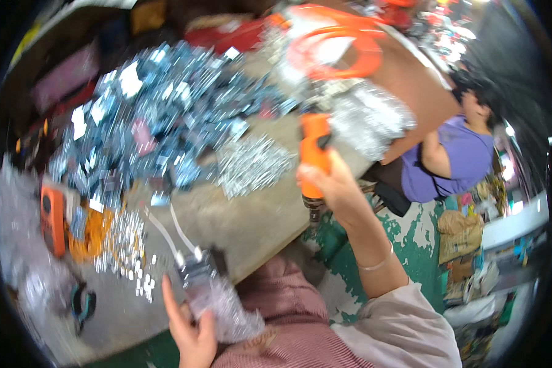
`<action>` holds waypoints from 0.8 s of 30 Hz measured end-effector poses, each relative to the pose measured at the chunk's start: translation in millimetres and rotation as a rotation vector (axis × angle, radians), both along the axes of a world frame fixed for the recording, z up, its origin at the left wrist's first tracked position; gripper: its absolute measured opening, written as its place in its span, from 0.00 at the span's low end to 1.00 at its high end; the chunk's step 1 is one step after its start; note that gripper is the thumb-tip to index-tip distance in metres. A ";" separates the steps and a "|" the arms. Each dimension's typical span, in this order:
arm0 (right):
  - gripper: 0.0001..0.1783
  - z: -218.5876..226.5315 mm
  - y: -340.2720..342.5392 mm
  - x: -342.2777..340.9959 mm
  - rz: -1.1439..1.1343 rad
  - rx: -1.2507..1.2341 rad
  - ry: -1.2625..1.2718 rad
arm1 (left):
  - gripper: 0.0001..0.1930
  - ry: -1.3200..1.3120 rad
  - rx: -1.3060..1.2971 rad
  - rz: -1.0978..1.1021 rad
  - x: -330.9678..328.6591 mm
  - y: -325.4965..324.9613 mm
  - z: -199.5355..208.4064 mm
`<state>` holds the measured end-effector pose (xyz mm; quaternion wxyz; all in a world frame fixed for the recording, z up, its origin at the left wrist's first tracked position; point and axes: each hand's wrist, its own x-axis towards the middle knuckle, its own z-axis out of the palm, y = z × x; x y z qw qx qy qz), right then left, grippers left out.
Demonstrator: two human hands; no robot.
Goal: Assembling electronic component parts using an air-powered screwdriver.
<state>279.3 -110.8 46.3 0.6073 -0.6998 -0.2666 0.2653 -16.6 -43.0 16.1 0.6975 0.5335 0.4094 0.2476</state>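
Observation:
My right hand (334,181) is wrapped around an orange-and-black power screwdriver (314,150), with its dark nose pointing down past the table edge. My left hand (190,328) has its thumb and forefinger apart, beside a dark block-like part (196,270) with two white cables. A clear plastic bag (227,310) covers the near end of that part and overlaps my left hand's fingertips; some of the fingers are hidden. Motion blurs the view.
A heap of shiny blue-grey metal parts (159,116) covers the far left of the table. Silver screws (254,165) lie in a pile near the middle. An orange hose coil (334,52) sits beyond the screwdriver. A person in purple (451,156) is at the right.

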 end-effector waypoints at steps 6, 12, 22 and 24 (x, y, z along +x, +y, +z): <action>0.37 -43.0 -53.3 76.4 -0.240 -0.536 -0.934 | 0.32 -0.108 -0.253 0.083 -24.9 -2.5 11.4; 0.22 40.3 -38.1 -3.6 -0.073 -0.025 -1.139 | 0.23 0.197 0.560 -0.224 -34.2 16.6 28.9; 0.30 -14.5 -0.4 -140.6 0.880 -0.012 0.289 | 0.22 0.440 1.849 -0.070 3.0 23.8 118.8; 0.25 -34.0 2.8 -163.2 0.825 0.066 0.740 | 0.20 0.488 1.659 -0.316 -2.8 22.7 99.0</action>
